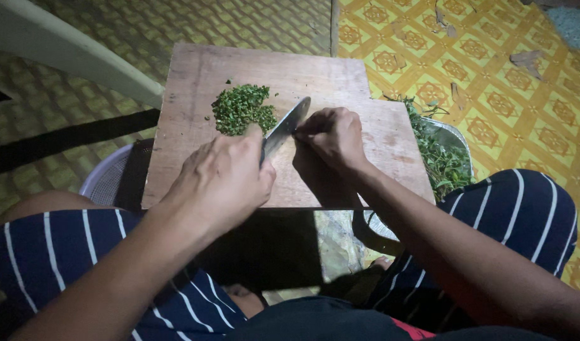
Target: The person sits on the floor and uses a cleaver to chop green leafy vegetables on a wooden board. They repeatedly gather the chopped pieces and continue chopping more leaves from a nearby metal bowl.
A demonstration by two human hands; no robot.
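Observation:
A wooden cutting board (195,88) lies in front of me, raised between my knees. On it sits a heap of finely chopped green herbs (241,108). My left hand (220,180) is closed around the handle of a broad knife (287,126), whose blade slants up toward the heap. My right hand (333,136) is bunched with fingertips pinched at the blade's edge; whether it pins any greens is hidden.
A metal bowl (457,136) of leafy green stems stands at the board's right edge. A white perforated basket (103,180) pokes out under the board's left side. A pale bar (69,53) crosses the upper left. Patterned yellow floor mat with scraps lies to the right.

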